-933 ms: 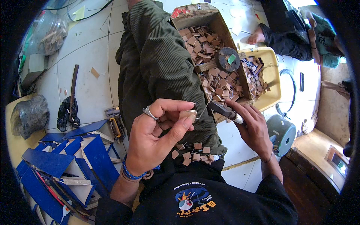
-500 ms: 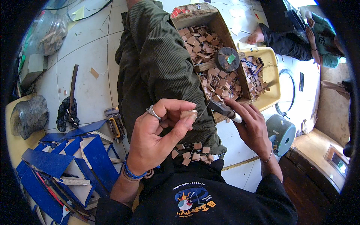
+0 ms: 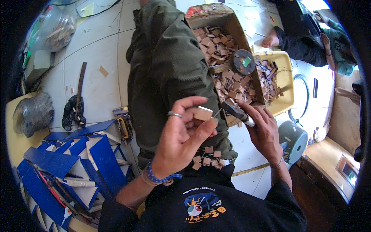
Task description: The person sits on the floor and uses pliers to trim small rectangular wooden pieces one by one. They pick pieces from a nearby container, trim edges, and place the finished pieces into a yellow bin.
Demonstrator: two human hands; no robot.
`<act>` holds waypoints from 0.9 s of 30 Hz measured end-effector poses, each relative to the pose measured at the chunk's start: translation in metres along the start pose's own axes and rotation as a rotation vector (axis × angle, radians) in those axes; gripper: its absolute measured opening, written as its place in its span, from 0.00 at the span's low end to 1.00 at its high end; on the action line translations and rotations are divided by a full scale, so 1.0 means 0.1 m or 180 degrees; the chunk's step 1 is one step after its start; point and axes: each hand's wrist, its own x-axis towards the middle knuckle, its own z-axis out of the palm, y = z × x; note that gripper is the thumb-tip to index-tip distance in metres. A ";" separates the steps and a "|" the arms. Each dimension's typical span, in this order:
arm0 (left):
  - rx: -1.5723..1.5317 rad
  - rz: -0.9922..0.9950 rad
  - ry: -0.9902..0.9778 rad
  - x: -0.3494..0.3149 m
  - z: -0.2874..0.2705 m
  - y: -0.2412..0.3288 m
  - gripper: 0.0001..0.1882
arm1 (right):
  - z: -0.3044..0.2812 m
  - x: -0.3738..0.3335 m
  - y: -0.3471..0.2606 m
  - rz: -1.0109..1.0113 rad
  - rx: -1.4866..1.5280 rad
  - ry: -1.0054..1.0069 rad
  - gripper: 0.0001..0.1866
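Centre of frame: the left hand (image 3: pixel 178 134) pinches a wooden square (image 3: pixel 203 113); its thin wire (image 3: pixel 218 112) slants up rightward, toward the dark-headed tool (image 3: pixel 236 111) clasped in the right hand (image 3: pixel 265 131).

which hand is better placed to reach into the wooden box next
Probably the right hand: it is nearer the wooden box, though it holds a dark-headed tool. The left hand is farther off, holding a square piece.

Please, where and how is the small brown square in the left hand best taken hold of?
I would pinch the small brown square by its flat faces near the left edge, coming from the person's left: it looks thin, and the wire is on its right, toward the pliers.
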 end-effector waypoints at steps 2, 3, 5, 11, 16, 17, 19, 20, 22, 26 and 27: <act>-0.0069 -0.0171 -0.0077 0.00 0.02 -0.04 0.20 | 0.03 0.00 -0.01 -0.0102 -0.0011 0.0123 0.41; 0.0031 0.0025 -0.0019 0.00 0.05 -0.06 0.17 | 0.04 -0.01 -0.02 -0.0087 -0.0028 0.0079 0.41; 0.0432 0.0013 -0.0032 0.01 0.04 -0.06 0.17 | 0.05 -0.02 -0.03 -0.0067 -0.0067 0.0039 0.40; 0.0940 0.0212 -0.0023 0.03 0.04 -0.03 0.20 | 0.09 -0.04 -0.05 -0.0033 0.0043 0.0159 0.36; 0.1074 0.0204 -0.0176 0.05 -0.01 -0.04 0.17 | 0.09 -0.06 -0.03 0.0012 0.0033 0.0060 0.38; 0.1086 0.0250 -0.0183 0.06 -0.01 -0.04 0.16 | 0.09 -0.06 -0.03 -0.0016 0.0011 0.0072 0.40; 0.1093 0.0250 -0.0222 0.07 -0.02 -0.05 0.15 | 0.07 -0.06 -0.01 -0.0031 0.0072 0.0020 0.41; 0.1095 0.0207 -0.0237 0.07 -0.02 -0.04 0.15 | 0.06 -0.06 -0.01 -0.0026 0.0088 -0.0029 0.42; 0.1152 0.0122 -0.0338 0.08 -0.04 -0.02 0.15 | 0.04 -0.06 0.00 -0.0074 0.0068 -0.0060 0.42; 0.1429 -0.0008 -0.0505 0.07 -0.09 0.04 0.14 | 0.03 -0.05 0.00 -0.0147 0.0065 -0.0088 0.42; 0.1469 -0.0038 -0.0520 0.07 -0.10 0.06 0.14 | 0.04 -0.05 0.00 -0.0168 0.0076 -0.0097 0.42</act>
